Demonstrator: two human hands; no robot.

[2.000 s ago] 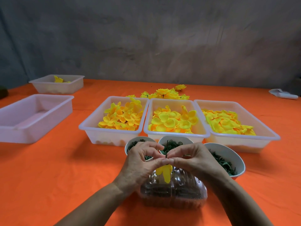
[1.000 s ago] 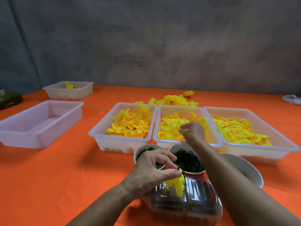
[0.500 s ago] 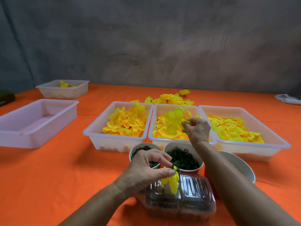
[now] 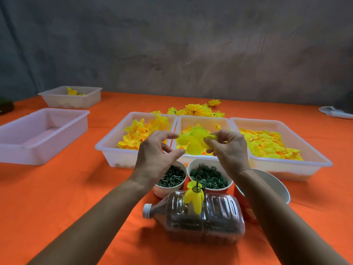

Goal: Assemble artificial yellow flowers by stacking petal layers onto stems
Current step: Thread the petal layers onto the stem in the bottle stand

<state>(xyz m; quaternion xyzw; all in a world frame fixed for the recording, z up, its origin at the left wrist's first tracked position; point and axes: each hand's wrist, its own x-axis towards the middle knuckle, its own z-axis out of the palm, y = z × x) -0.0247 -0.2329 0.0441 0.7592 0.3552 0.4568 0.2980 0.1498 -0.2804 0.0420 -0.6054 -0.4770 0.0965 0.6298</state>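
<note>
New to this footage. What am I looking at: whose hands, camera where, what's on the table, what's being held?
No machine here: a person works bare-handed, filmed by one wide-angle camera on their head. On the orange table stand three trays of yellow petals, small bowls of green parts and a clear bottle lying on its side. A partly built flower stands upright at the bottle, its stem poking up. The right hand pinches a yellow petal layer above the middle tray; the left hand, fingers relaxed, touches its edge. Finished flowers lie behind the trays.
</note>
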